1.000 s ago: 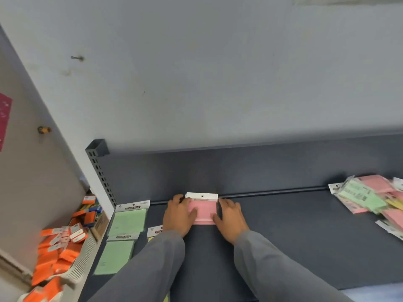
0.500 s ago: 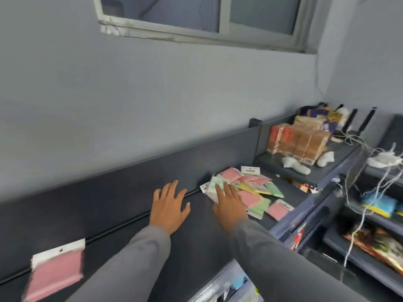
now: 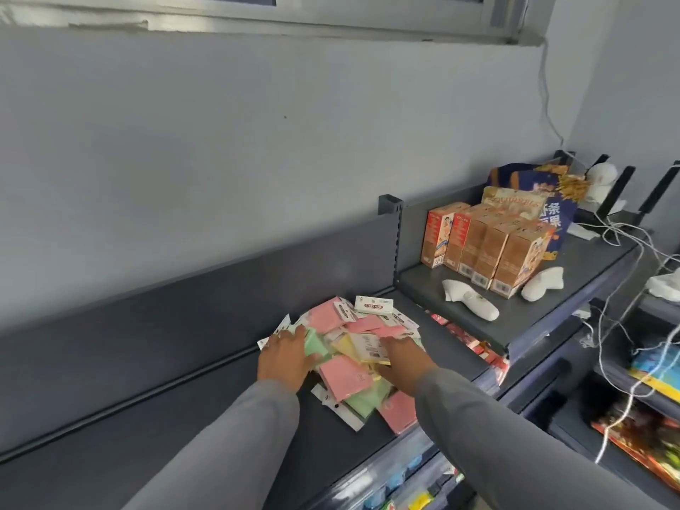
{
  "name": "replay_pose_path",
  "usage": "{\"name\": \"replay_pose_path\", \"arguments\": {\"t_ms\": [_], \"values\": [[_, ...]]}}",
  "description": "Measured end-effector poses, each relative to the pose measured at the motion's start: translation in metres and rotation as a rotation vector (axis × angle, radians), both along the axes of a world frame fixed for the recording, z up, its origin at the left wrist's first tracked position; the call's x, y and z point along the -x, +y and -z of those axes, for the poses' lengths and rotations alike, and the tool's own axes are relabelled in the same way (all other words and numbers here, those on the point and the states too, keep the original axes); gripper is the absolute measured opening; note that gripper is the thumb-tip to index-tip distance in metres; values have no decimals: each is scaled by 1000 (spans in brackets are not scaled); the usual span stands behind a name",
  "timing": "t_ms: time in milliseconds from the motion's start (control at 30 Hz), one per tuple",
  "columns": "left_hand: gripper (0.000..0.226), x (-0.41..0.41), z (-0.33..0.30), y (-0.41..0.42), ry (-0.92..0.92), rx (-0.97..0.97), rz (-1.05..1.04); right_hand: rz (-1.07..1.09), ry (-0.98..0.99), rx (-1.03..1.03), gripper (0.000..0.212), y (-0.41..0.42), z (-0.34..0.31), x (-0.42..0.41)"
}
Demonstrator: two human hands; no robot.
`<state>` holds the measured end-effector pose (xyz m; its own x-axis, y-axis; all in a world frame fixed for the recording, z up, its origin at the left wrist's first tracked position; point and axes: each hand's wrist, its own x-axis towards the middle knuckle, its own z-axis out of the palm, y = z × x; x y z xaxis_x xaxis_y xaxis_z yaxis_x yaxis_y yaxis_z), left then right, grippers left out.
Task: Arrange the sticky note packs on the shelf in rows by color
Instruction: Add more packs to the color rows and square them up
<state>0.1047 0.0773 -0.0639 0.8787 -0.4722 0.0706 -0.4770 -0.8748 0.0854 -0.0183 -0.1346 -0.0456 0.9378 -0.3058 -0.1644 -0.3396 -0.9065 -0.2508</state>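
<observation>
A loose pile of sticky note packs (image 3: pixel 353 347) in pink, green and yellow lies at the right end of the dark grey shelf (image 3: pixel 184 417). My left hand (image 3: pixel 285 357) rests flat on the pile's left edge, over a green pack (image 3: pixel 314 344). My right hand (image 3: pixel 403 362) lies flat on the pile's right side, touching a yellow pack (image 3: pixel 364 347). A pink pack (image 3: pixel 344 377) sits between both hands. Neither hand visibly grips a pack; the fingers are spread.
Right of the shelf divider post (image 3: pixel 395 237), a higher shelf holds orange boxes (image 3: pixel 485 248), snack bags (image 3: pixel 533 193) and a white handheld device (image 3: pixel 471 305). White cables (image 3: pixel 618 318) hang at the right. Lower shelves hold coloured goods.
My view swung right from the arranged pink and green packs to the pile. Both hands left the pink pack and moved right onto the loose pile.
</observation>
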Motion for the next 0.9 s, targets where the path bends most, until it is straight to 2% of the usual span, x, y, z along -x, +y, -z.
{"name": "replay_pose_path", "arguments": {"t_ms": [100,167,233,300,400,500,600,667,800,900], "values": [[39,-5,-13,6,-33,40,12,-57,-51,76,36,-3,-1,-9],[36,-8,-20,15,-90,92,-21,-78,-200,141,27,-1,-1,-13],[34,-9,-23,29,-97,225,-87,-87,-388,200,15,1,2,-18],[29,-4,-28,46,-10,421,-154,-77,-544,219,12,10,1,-24],[18,7,-39,80,139,698,-220,-98,-594,116,16,50,-8,-34],[32,20,-47,124,204,869,-222,-118,-618,43,17,109,-9,-38],[55,32,-52,181,205,904,-188,-156,-656,-8,17,176,-11,-37],[61,40,-57,223,183,920,-185,-146,-640,-50,16,218,-17,-36],[61,55,-63,318,250,1055,-223,-160,-644,-62,16,311,-17,-28],[37,66,-60,390,202,1115,-292,-195,-605,-101,18,385,-11,-20]]}}
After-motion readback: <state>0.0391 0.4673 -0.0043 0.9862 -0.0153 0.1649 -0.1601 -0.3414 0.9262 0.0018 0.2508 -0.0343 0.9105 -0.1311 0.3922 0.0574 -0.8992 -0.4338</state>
